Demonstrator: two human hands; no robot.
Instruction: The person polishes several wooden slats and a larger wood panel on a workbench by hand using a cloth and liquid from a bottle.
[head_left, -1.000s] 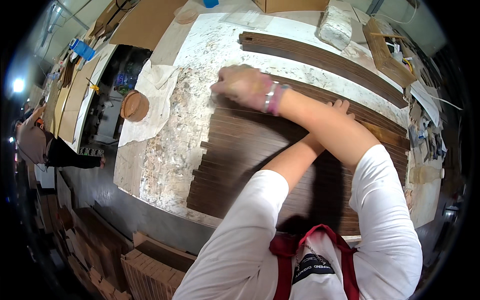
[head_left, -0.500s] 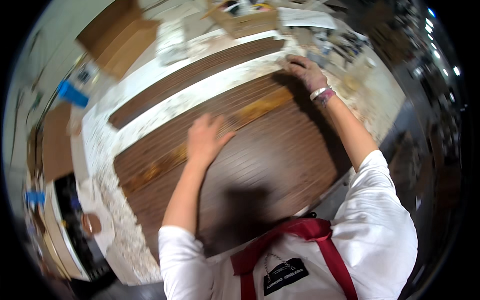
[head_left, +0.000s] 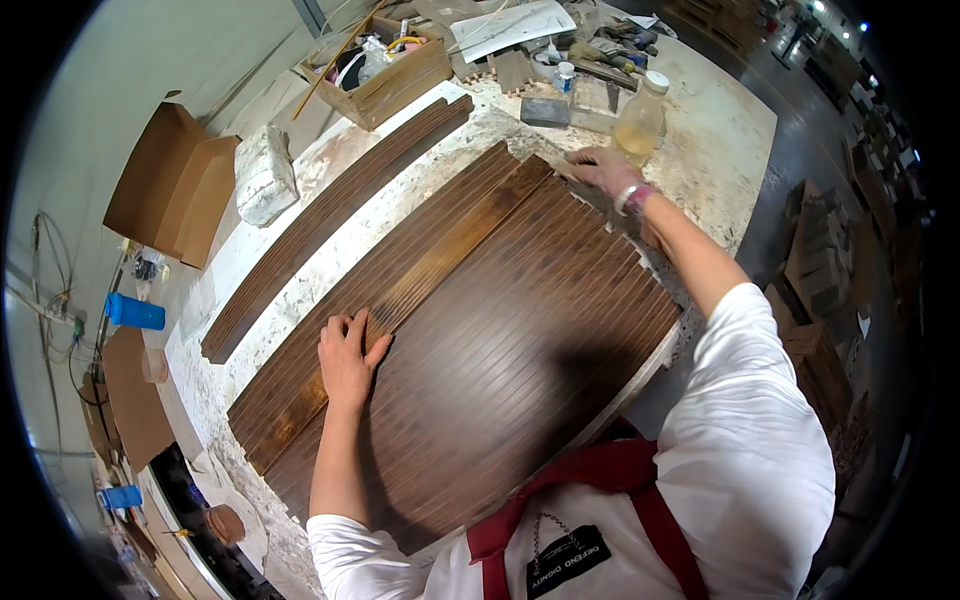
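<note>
Item: bed of dark wooden slats (head_left: 480, 330), laid edge to edge across the stained workbench (head_left: 700, 140), running from near left to far right.
Progress, as judged: most slats lie flush; a lighter brown band on the left side looks uneven in colour, and the far right ends stand stepped, so evening-up seems unfinished. A separate bundle of slats (head_left: 330, 235) lies apart on the far left.
Left hand (head_left: 347, 357): flat, fingers spread, palm pressing the slats near the lighter band; grips nothing.
Right hand (head_left: 603, 170): arm stretched far, fingers curled over the slat ends at the far corner, beside a plastic bottle (head_left: 640, 115).
</note>
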